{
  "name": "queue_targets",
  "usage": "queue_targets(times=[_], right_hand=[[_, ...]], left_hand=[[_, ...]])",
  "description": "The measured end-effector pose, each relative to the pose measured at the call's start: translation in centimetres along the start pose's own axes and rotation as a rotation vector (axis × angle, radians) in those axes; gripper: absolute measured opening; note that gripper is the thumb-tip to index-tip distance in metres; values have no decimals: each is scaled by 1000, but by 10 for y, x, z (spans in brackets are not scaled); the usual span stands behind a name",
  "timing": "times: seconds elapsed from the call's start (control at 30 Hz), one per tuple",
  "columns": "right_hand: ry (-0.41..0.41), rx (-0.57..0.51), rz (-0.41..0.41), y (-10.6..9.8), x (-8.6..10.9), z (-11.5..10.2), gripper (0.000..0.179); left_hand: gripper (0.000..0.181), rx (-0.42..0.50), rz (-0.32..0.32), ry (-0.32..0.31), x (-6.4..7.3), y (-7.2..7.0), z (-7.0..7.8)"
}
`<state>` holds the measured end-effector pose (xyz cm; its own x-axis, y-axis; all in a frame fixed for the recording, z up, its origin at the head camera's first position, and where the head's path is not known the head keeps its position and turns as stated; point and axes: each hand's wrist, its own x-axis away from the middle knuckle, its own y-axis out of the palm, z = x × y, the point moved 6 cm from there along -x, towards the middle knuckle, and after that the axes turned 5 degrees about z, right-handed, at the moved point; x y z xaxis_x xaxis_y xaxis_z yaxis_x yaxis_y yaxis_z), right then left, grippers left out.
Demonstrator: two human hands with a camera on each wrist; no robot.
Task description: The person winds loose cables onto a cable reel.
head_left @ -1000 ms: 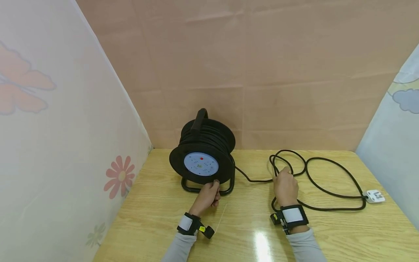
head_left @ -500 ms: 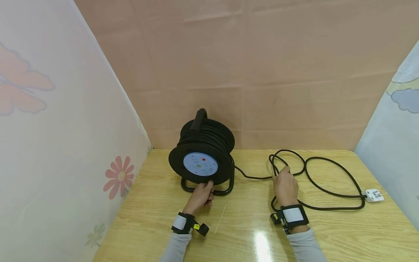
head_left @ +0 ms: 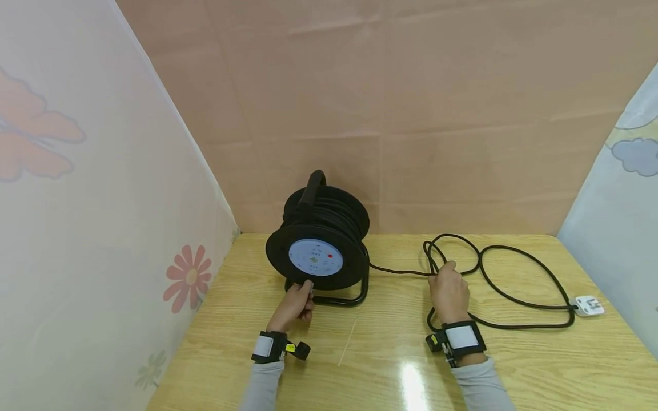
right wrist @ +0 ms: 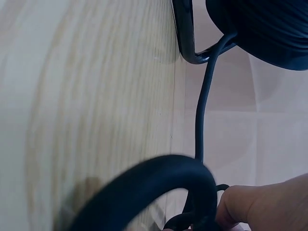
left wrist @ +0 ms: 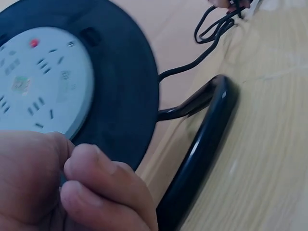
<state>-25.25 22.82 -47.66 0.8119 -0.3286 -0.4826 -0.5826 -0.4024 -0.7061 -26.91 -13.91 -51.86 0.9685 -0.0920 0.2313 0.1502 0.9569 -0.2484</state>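
A black cable reel [head_left: 352, 262] with a pale round socket panel [head_left: 313, 258] and a red button stands on a tube frame at the table's back. My left hand [head_left: 294, 305] pinches the lower edge of the reel's front disc, fingers curled; the gripped spot is mostly hidden by the fingers in the left wrist view. Further right, my right hand [head_left: 449, 294] grips the black cable [head_left: 398, 271], which runs taut to the reel. In the right wrist view a bend of cable [right wrist: 154, 180] arches up close beside the thumb [right wrist: 264, 204].
Loose cable loops [head_left: 529, 257] lie on the wooden table [head_left: 380, 354] right of my right hand, ending in a white plug [head_left: 589, 306]. A brown backdrop [head_left: 437, 142] stands behind, with pale patterned sheets [head_left: 128, 228] at the sides.
My left hand has moved left along the reel's bottom, and the disc has turned clockwise, its red button shifting right and down. The cable between reel and right hand has straightened.
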Motion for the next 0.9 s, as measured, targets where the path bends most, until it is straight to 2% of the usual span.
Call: queue_targets(times=[0.17, 0.4, 0.9], right_hand=[[-18, 0, 20, -1, 1, -2, 28], [-31, -1, 6, 1, 2, -1, 28], [17, -3, -55, 5, 1, 3, 29]], left_hand=[[36, 52, 30, -11, -1, -16, -1], [32, 88, 94, -22, 1, -33, 2], [36, 182, 186, 67, 4, -57, 18]])
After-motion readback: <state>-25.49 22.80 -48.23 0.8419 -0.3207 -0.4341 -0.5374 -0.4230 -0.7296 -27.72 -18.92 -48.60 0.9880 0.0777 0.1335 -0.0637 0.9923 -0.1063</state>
